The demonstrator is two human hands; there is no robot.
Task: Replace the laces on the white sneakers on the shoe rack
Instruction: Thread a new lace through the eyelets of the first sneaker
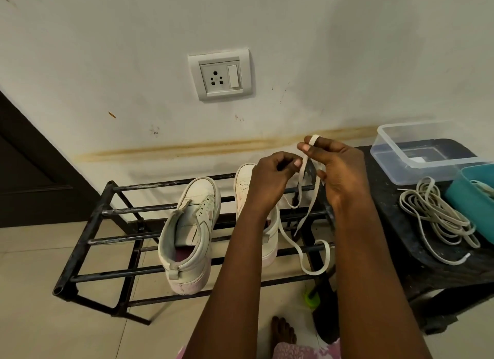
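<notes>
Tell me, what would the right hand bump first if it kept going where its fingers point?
Probably the stained wall; the right hand, holding the white lace, points toward it. Depth is unclear.

White socket plate (220, 75) with 1 switch on the wall, above a long brownish stain (213, 146). Dark door (32, 171) at left. Black plastic table (387, 225) at right, bearing 1 clear tub (393, 169) and 1 teal tub (467, 198) just beside it. Small green object (311, 301) on pale floor tiles (40, 292).
</notes>
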